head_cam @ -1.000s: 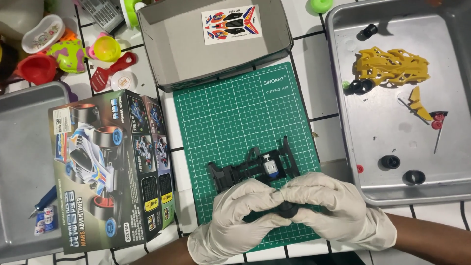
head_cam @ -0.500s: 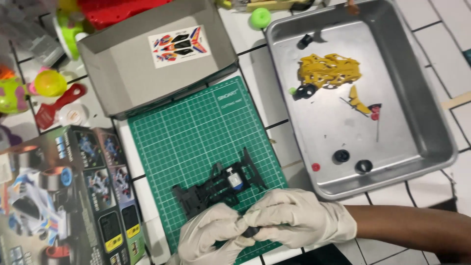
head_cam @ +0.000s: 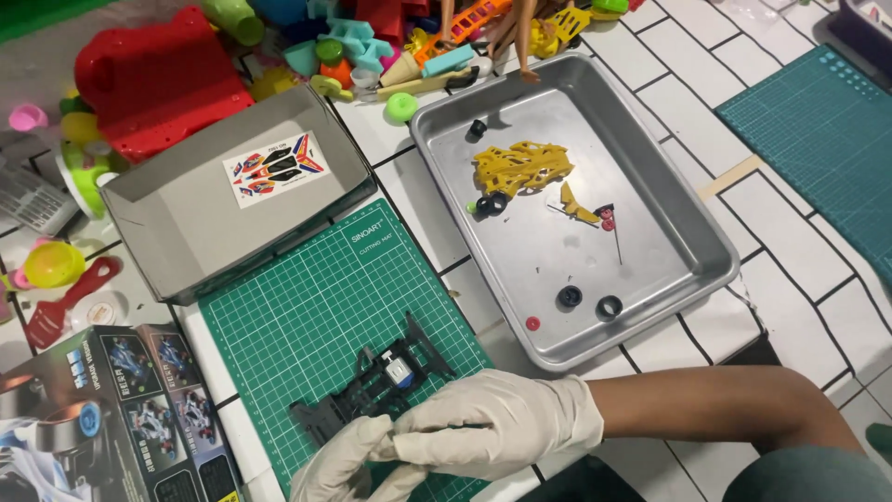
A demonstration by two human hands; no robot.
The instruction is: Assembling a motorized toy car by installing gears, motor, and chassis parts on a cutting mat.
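Head view, lower left of the frame: a printed kit box (head_cam: 111, 418) lies beside the green cutting mat (head_cam: 316, 316) on the white tiled tabletop (head_cam: 790, 260). At lower centre, the black toy-car chassis (head_cam: 372, 390) rests on the mat; the gloved left hand (head_cam: 344, 465) and gloved right hand (head_cam: 497, 423) meet at its near edge, each grip pinched on it. Assembly of the chassis appears under way. Right of centre, a metal tray (head_cam: 678, 223) holds a yellow body shell (head_cam: 516, 167) and loose black wheels (head_cam: 585, 299).
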